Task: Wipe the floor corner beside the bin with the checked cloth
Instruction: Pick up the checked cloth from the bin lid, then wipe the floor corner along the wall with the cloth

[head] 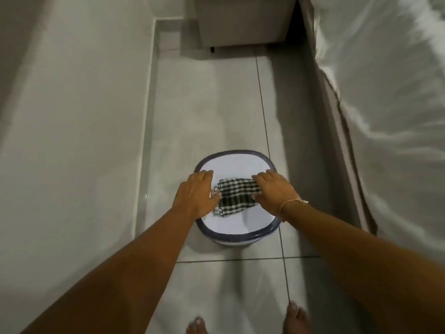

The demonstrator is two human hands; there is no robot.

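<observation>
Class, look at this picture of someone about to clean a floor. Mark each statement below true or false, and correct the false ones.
1. The checked cloth lies on top of the bin. True.
2. Both hands are on the cloth. True: the left hand and right hand press its two ends.
3. The cloth is already wiping the floor. False: it is on the bin lid.
4. The person wears shoes. False: the feet are bare.
5. The string bracelet is on the left wrist. False: it is on the right.
</observation>
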